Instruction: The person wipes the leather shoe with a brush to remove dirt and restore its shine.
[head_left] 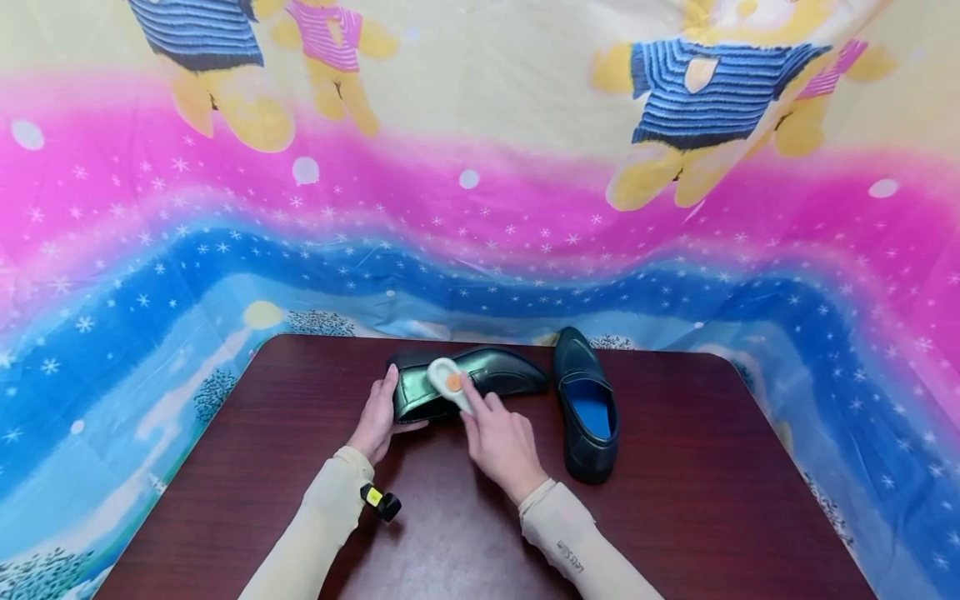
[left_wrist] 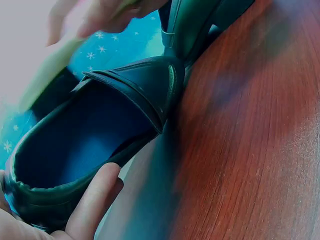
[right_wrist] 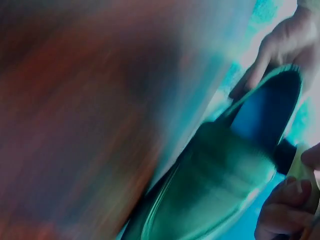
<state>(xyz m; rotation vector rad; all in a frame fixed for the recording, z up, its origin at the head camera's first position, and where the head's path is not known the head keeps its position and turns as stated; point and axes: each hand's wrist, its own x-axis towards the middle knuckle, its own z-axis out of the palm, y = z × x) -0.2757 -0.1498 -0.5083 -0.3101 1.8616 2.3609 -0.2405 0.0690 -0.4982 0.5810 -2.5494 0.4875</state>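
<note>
A black leather loafer [head_left: 506, 367] lies tipped on its side, its opening towards me, toe to the right. My left hand [head_left: 372, 423] grips it at the heel; in the left wrist view the fingers [left_wrist: 97, 197] lie along the heel and side, below the blue insole [left_wrist: 92, 135]. With my right hand [head_left: 506, 446] I hold a pale brush [head_left: 441, 372] with an orange spot on its back, against the loafer's upward side. Dark bristles [right_wrist: 286, 156] show beneath the brush in the right wrist view. Right of the toe stands the matching loafer [head_left: 581, 360], upright, blue inside.
The dark red-brown wooden table [head_left: 675, 517] has its far edge just behind the shoes. A printed cloth [head_left: 480, 217] with bears and snowflakes hangs around the table's back and sides. A black and yellow device [head_left: 381, 502] is strapped at my left wrist.
</note>
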